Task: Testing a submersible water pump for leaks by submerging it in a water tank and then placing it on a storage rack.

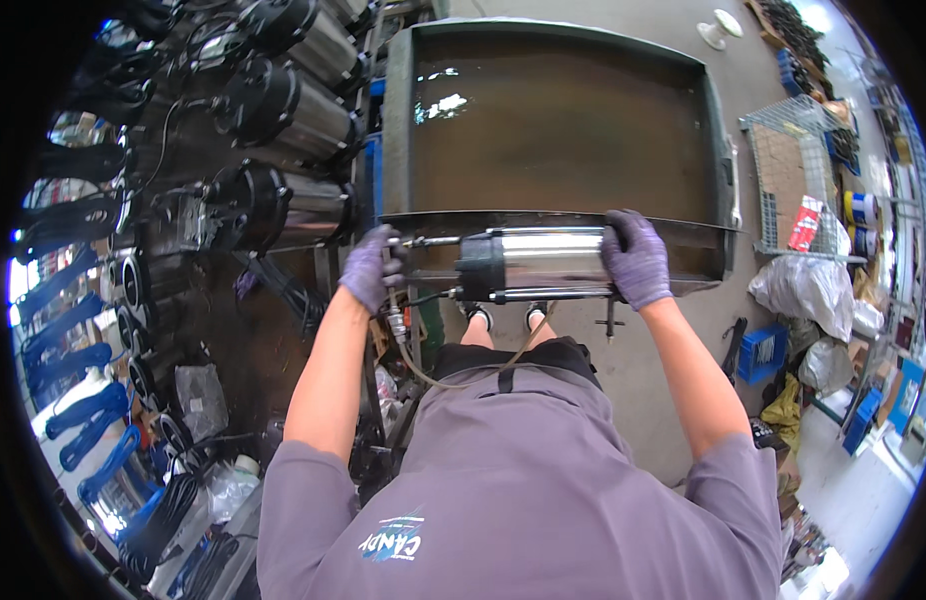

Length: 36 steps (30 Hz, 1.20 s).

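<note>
A white spool (719, 30) stands beyond a wire basket (770, 222) at right; nearer come a whitish plastic bag (805, 296), a blue bin (750, 361) and a yellow bag (782, 412) — blue cables (86, 410) hang at far left.

This is an industrial workshop — black-and-silver cylindrical metal machines (293, 110) line the upper left of the frame, bundles of blue cable (88, 408) crowd the far left, a rectangular grey metal tank (399, 120) of brownish liquid fills the upper centre, and a silver wire-mesh basket (770, 120) sits at right.
</note>
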Each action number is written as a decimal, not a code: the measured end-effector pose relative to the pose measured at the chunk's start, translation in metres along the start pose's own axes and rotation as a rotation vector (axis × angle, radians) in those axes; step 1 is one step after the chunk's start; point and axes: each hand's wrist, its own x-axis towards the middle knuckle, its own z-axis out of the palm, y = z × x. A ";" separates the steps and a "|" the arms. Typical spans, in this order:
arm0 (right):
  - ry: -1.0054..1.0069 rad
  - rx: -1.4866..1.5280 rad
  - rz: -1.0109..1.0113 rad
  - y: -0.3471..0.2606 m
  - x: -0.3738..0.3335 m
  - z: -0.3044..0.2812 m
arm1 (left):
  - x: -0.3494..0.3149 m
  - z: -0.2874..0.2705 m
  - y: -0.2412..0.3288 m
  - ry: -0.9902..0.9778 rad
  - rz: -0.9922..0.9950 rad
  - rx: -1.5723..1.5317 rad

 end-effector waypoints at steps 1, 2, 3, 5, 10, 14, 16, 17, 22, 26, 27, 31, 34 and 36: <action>0.004 0.028 0.006 0.000 0.001 -0.002 | -0.005 0.000 0.008 0.110 0.049 -0.050; 0.001 0.021 -0.018 0.000 0.002 -0.005 | -0.014 -0.001 0.020 0.143 0.028 -0.201; -0.029 0.006 0.007 -0.002 0.001 -0.009 | -0.027 0.000 0.032 0.107 0.053 -0.279; -0.100 0.030 0.044 -0.011 -0.001 -0.019 | -0.053 0.019 0.047 -0.068 0.136 -0.424; -0.114 0.240 -0.229 -0.065 -0.043 -0.051 | -0.108 0.148 0.029 -0.111 0.197 -0.468; -0.734 0.491 0.179 -0.084 -0.079 -0.075 | -0.136 0.255 -0.024 -0.130 0.174 -0.318; -0.755 0.410 0.233 -0.075 -0.090 -0.086 | -0.143 0.282 -0.043 -0.233 0.202 -0.249; -0.711 0.440 0.259 -0.067 -0.095 -0.095 | -0.145 0.289 -0.050 -0.258 0.197 -0.154; -0.870 0.623 0.592 -0.012 -0.126 -0.158 | -0.141 0.280 -0.070 -0.449 0.324 0.407; -0.549 0.271 0.642 0.056 -0.144 -0.191 | -0.129 0.237 -0.058 -0.411 0.533 0.511; -0.458 0.210 0.685 0.078 -0.145 -0.197 | -0.125 0.221 -0.054 -0.382 0.549 0.475; -0.305 0.185 0.834 0.171 -0.138 -0.197 | -0.094 0.149 -0.048 -0.084 0.775 0.587; -0.323 0.209 0.942 0.226 -0.128 -0.173 | -0.068 0.084 -0.045 0.153 0.765 0.741; -0.286 0.267 1.002 0.251 -0.121 -0.150 | -0.060 0.044 -0.053 0.256 0.793 0.806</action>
